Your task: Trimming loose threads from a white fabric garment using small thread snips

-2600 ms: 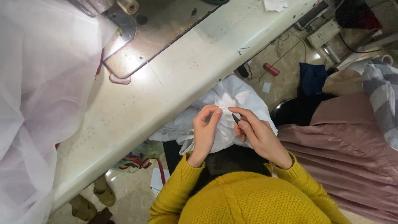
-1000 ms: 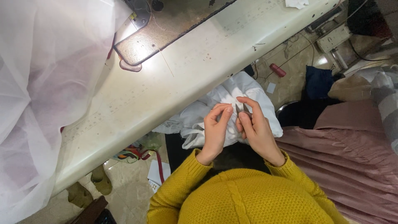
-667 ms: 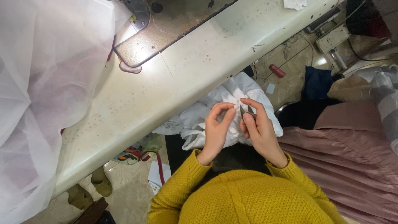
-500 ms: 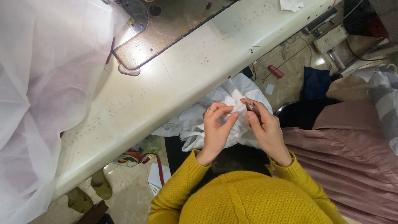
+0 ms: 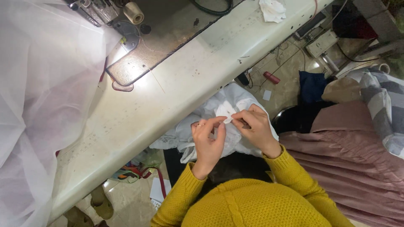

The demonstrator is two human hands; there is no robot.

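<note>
Hands meet over the lap, below the cream tabletop (image 5: pixel 168 101) edge: left hand (image 5: pixel 208 141) and right hand (image 5: pixel 256 128) both pinch the crumpled white fabric piece (image 5: pixel 219 105). Risk: thin cloth may slip from fingertips if tugged unevenly.

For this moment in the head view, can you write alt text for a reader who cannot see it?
Seen from above, a person in a mustard sweater pinches white fabric between the left hand and right hand over their lap. A cream sewing table crosses diagonally, with sheer white cloth piled on its left.
</note>
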